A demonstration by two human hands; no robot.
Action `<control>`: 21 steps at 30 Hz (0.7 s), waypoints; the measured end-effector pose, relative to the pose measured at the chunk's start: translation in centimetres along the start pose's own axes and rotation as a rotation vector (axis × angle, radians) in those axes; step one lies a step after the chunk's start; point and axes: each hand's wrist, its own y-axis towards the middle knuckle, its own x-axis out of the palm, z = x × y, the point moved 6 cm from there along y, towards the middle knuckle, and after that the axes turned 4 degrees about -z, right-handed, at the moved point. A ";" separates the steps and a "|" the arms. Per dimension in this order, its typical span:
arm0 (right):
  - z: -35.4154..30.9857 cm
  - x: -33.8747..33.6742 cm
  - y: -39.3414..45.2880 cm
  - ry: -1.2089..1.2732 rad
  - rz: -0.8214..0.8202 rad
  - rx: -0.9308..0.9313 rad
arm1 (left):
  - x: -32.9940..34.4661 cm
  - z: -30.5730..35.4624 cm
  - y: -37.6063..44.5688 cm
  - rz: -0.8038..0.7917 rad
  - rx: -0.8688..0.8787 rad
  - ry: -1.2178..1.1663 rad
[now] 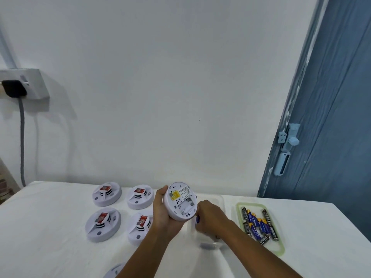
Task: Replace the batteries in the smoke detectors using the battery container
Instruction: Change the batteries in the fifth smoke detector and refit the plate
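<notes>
The left hand grips a smoke detector tilted back-side up above the desk, its open battery bay facing the right hand, which pinches a blue battery just beside the detector's near-right rim. Most of that battery is hidden by the fingers, so its long axis is unclear. The tray of batteries lies to the right.

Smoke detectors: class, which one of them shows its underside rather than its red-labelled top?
The smoke detector gripped in the left hand, lifted off the table. Its back faces the camera, with a yellow sticker, while the four detectors lying left of it show red labels.
</notes>
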 end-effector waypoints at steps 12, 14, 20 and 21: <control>1.7 -5.6 -2.6 1.098 0.467 0.072 | 0.8 1.4 -1.3 -0.006 0.054 0.005; 0.4 -6.3 -3.5 1.180 0.382 -0.013 | 1.0 1.5 -1.4 -0.012 0.060 0.018; -1.8 -6.4 -4.0 1.008 0.323 -0.051 | 1.5 1.1 -1.6 -0.032 0.050 0.048; -1.8 -6.4 -4.0 0.987 0.331 -0.054 | 1.5 1.0 -1.7 -0.032 0.051 0.051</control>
